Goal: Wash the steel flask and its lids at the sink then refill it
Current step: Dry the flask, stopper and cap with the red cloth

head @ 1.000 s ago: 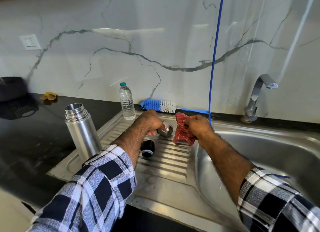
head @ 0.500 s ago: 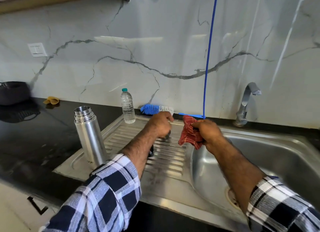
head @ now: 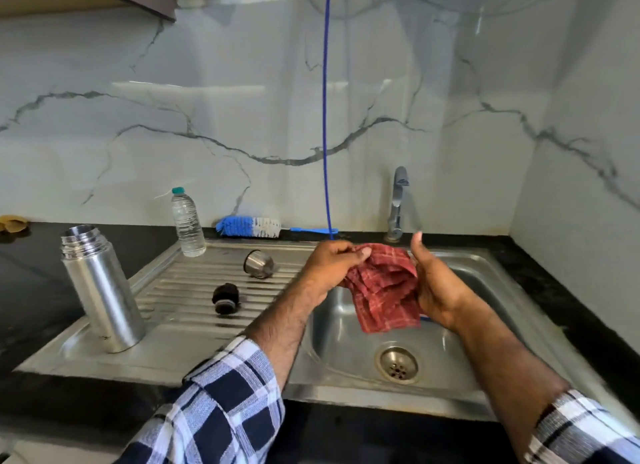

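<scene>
Both forearms reach out over the sink basin (head: 346, 342), plaid sleeves pushed back from the wrists. Left hand (head: 332, 266): knuckles up, fingers curled, thumb pinching the top edge of the red checked cloth (head: 384, 290). Right hand (head: 436, 287): palm turned inward, thumb pointing up, fingers wrapped behind the cloth, grasping it from the other side. The cloth hangs crumpled between them above the drain (head: 398, 363), soft woven fabric with pale lines.

Steel flask (head: 104, 293): brushed cylinder, threaded neck open, standing upright at the left end of the ribbed drainboard (head: 180, 290). Steel cup lid (head: 259, 264): lying on its side on the ridges, mouth facing left. Black stopper (head: 225, 298): round, also on its side, nearer the front, apart from the cup lid. Clear plastic water bottle (head: 188, 222), teal cap, upright at the board's back corner. Blue-and-white bristle brush (head: 249, 227) lies along the wall. Curved metal tap (head: 396, 203) behind the basin.
</scene>
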`<action>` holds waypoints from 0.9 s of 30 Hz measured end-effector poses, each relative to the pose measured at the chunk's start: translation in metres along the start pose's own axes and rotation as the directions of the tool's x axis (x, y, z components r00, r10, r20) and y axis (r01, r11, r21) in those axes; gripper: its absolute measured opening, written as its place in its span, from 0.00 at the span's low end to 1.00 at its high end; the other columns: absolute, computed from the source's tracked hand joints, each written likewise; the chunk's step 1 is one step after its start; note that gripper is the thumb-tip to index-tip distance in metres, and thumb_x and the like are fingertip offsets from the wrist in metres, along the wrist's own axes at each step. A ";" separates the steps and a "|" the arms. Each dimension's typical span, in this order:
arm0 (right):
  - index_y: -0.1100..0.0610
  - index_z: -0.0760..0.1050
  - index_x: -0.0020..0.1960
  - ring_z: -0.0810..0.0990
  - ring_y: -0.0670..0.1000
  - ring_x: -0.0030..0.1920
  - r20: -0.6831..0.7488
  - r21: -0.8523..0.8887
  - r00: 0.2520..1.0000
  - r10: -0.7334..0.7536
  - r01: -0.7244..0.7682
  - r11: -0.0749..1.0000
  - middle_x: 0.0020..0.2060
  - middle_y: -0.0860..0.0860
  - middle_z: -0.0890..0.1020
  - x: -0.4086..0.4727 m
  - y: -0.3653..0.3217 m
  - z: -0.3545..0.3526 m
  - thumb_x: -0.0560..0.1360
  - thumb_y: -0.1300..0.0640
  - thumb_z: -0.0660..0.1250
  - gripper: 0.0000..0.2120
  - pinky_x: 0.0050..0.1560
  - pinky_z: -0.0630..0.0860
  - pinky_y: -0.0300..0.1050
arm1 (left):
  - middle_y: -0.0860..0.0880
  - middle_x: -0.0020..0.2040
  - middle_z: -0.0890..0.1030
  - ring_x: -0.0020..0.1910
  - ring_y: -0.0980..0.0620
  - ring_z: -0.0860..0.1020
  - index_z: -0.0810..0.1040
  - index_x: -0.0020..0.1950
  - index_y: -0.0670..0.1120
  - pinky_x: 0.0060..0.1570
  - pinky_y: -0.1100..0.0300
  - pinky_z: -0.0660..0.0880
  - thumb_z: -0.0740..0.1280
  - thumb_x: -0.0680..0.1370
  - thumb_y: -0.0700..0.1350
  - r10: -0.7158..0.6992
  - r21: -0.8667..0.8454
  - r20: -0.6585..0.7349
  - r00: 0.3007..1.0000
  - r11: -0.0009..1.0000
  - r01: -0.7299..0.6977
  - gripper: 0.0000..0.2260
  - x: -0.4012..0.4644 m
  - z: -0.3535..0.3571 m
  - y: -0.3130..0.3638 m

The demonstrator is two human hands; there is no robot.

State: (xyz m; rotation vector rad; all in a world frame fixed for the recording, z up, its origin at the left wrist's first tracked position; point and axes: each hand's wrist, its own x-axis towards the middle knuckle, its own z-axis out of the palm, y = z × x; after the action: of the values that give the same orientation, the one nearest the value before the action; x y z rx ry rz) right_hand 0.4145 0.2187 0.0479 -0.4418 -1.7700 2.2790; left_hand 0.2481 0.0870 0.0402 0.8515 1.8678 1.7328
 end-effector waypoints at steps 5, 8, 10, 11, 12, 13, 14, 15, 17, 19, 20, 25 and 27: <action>0.53 0.81 0.68 0.85 0.61 0.62 -0.020 -0.169 0.987 -0.159 0.153 0.974 0.60 0.58 0.86 -0.015 0.008 -0.022 0.76 0.50 0.76 0.22 0.65 0.80 0.58 | 0.47 0.39 0.88 0.36 0.52 0.84 0.85 0.46 0.41 0.43 0.55 0.81 0.79 0.76 0.56 -0.002 0.049 -0.050 0.999 0.999 0.004 0.17 -0.005 0.026 0.018; 0.59 0.83 0.63 0.86 0.62 0.53 -0.170 -0.137 0.954 -0.247 0.226 0.964 0.55 0.61 0.87 -0.013 0.007 -0.022 0.75 0.59 0.76 0.16 0.54 0.83 0.52 | 0.48 0.39 0.87 0.39 0.51 0.84 0.84 0.44 0.45 0.42 0.58 0.79 0.78 0.75 0.60 -0.004 0.039 -0.012 1.000 0.999 0.005 0.18 -0.013 0.029 0.030; 0.62 0.83 0.62 0.84 0.63 0.53 -0.244 -0.057 0.938 -0.245 0.238 0.970 0.52 0.61 0.88 -0.010 0.005 -0.023 0.76 0.60 0.76 0.15 0.55 0.83 0.55 | 0.46 0.45 0.88 0.48 0.48 0.86 0.86 0.50 0.44 0.52 0.53 0.81 0.75 0.74 0.63 -0.048 -0.083 0.078 0.996 0.995 0.054 0.22 -0.020 0.026 0.036; 0.62 0.83 0.63 0.85 0.64 0.54 -0.257 -0.008 0.940 -0.227 0.233 0.973 0.53 0.62 0.88 -0.009 0.003 -0.022 0.75 0.59 0.76 0.17 0.58 0.83 0.59 | 0.44 0.48 0.89 0.50 0.47 0.86 0.87 0.53 0.44 0.57 0.48 0.81 0.74 0.73 0.63 -0.075 -0.167 0.134 0.988 0.981 0.097 0.23 -0.023 0.023 0.038; 0.63 0.82 0.64 0.86 0.65 0.55 -0.267 0.038 0.944 -0.196 0.214 0.976 0.55 0.63 0.87 -0.009 0.000 -0.020 0.75 0.58 0.76 0.19 0.61 0.82 0.62 | 0.43 0.50 0.88 0.49 0.45 0.86 0.86 0.56 0.44 0.60 0.43 0.81 0.74 0.74 0.62 -0.086 -0.222 0.187 0.979 0.967 0.127 0.23 -0.025 0.018 0.039; 0.63 0.81 0.65 0.86 0.66 0.56 -0.270 0.077 0.950 -0.157 0.184 0.980 0.55 0.64 0.87 -0.009 -0.004 -0.017 0.76 0.57 0.76 0.20 0.62 0.82 0.63 | 0.42 0.51 0.88 0.49 0.45 0.86 0.85 0.58 0.44 0.61 0.41 0.81 0.74 0.75 0.60 -0.089 -0.215 0.228 0.970 0.967 0.139 0.21 -0.028 0.012 0.038; 0.65 0.81 0.64 0.87 0.66 0.56 -0.264 0.099 0.957 -0.118 0.148 0.984 0.56 0.65 0.87 -0.011 -0.008 -0.014 0.77 0.57 0.75 0.18 0.62 0.82 0.64 | 0.42 0.53 0.88 0.50 0.44 0.86 0.84 0.60 0.43 0.59 0.41 0.82 0.76 0.77 0.55 -0.103 -0.153 0.247 0.964 0.978 0.143 0.19 -0.029 0.008 0.034; 0.66 0.80 0.64 0.86 0.66 0.57 -0.232 0.110 0.969 -0.089 0.117 0.987 0.56 0.65 0.86 -0.013 -0.012 -0.010 0.79 0.57 0.74 0.17 0.63 0.82 0.64 | 0.41 0.54 0.88 0.51 0.44 0.86 0.83 0.63 0.42 0.56 0.43 0.84 0.77 0.78 0.49 -0.129 -0.090 0.244 0.961 0.984 0.154 0.18 -0.031 0.007 0.029; 0.65 0.78 0.67 0.84 0.66 0.60 -0.079 0.095 0.993 -0.090 0.097 0.991 0.60 0.66 0.85 -0.018 -0.018 -0.006 0.80 0.57 0.74 0.19 0.66 0.79 0.65 | 0.40 0.54 0.87 0.48 0.44 0.87 0.83 0.64 0.41 0.48 0.46 0.85 0.76 0.79 0.40 -0.185 -0.085 0.180 0.966 0.976 0.203 0.14 -0.032 0.005 0.018; 0.61 0.77 0.70 0.84 0.65 0.60 0.044 0.113 0.985 -0.164 0.158 0.981 0.63 0.65 0.84 -0.018 -0.018 -0.008 0.74 0.59 0.78 0.26 0.65 0.80 0.63 | 0.42 0.54 0.87 0.46 0.47 0.86 0.83 0.65 0.44 0.43 0.49 0.84 0.70 0.82 0.36 -0.195 -0.283 0.116 0.974 0.933 0.221 0.12 -0.029 0.004 0.008; 0.59 0.76 0.71 0.84 0.63 0.60 0.057 0.115 0.980 -0.188 0.181 0.977 0.62 0.63 0.84 -0.015 -0.015 -0.011 0.69 0.62 0.79 0.31 0.63 0.81 0.61 | 0.43 0.53 0.87 0.45 0.48 0.85 0.82 0.66 0.45 0.41 0.51 0.84 0.67 0.83 0.35 -0.190 -0.403 0.090 0.978 0.890 0.211 0.13 -0.027 0.003 0.005; 0.62 0.81 0.64 0.85 0.66 0.59 0.001 -0.200 0.986 -0.164 0.161 0.967 0.56 0.62 0.87 -0.006 -0.001 -0.005 0.65 0.66 0.83 0.28 0.63 0.82 0.61 | 0.44 0.50 0.86 0.41 0.49 0.86 0.80 0.65 0.45 0.34 0.56 0.83 0.64 0.85 0.34 -0.150 -0.624 -0.010 0.989 0.773 0.111 0.13 -0.027 -0.004 -0.002; 0.61 0.86 0.57 0.88 0.63 0.54 -0.121 -0.277 0.954 -0.274 0.233 0.932 0.50 0.60 0.89 -0.002 -0.004 -0.007 0.69 0.59 0.80 0.17 0.61 0.82 0.60 | 0.43 0.51 0.86 0.45 0.46 0.86 0.80 0.62 0.46 0.37 0.53 0.84 0.64 0.84 0.32 -0.145 -0.626 -0.002 0.989 0.772 0.112 0.12 -0.028 -0.010 -0.007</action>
State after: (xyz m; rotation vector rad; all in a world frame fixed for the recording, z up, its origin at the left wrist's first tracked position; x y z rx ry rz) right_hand 0.4184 0.2255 0.0507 -0.3975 -1.9261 1.7956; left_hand 0.2601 0.0604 0.0324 0.4000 1.1869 2.1024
